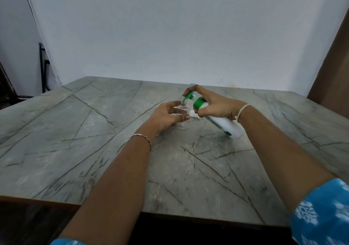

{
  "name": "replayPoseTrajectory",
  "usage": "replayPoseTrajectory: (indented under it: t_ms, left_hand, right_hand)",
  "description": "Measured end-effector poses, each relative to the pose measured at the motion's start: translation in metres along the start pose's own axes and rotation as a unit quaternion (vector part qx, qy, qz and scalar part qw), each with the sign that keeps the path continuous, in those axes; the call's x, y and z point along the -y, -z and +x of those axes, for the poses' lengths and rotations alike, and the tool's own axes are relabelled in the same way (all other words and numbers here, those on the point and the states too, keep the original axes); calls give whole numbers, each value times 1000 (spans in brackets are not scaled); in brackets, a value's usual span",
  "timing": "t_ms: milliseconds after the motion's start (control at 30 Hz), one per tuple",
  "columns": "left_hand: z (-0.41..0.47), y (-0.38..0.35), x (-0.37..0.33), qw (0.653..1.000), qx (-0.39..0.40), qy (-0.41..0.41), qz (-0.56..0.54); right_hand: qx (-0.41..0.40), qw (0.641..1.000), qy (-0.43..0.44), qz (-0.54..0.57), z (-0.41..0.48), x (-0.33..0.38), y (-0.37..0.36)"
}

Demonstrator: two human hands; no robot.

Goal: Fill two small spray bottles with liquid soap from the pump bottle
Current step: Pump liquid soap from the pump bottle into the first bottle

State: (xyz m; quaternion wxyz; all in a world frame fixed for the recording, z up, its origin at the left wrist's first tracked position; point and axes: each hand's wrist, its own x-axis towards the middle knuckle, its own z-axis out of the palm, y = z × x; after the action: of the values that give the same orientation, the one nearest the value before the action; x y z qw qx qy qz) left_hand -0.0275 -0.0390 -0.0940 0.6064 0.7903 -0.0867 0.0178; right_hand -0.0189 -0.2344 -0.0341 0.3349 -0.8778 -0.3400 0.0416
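Observation:
A small clear spray bottle stands upright on the table with its cap off and its threaded neck exposed. My left hand grips its body. My right hand holds the white pump bottle, tilted left with its base resting on the table. Its green pump head points down over the small bottle's mouth, with my forefinger on top of the pump. A small white piece shows between my hands; I cannot tell what it is. A bit of blue peeks out behind my right hand.
The grey marble-patterned table stretches wide around my hands, its front edge near me. A pale wall stands behind the table. A dark metal stand leans at far left, and a brown panel borders the right.

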Motion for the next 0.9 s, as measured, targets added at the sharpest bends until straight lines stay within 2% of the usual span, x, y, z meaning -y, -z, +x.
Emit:
replayPoseTrajectory:
  t_ms: [900]
  left_hand:
    - [-1,-1,-1,1000,4,-18,0]
  right_hand:
    - [-152,974,99,-135,8,-16,-30]
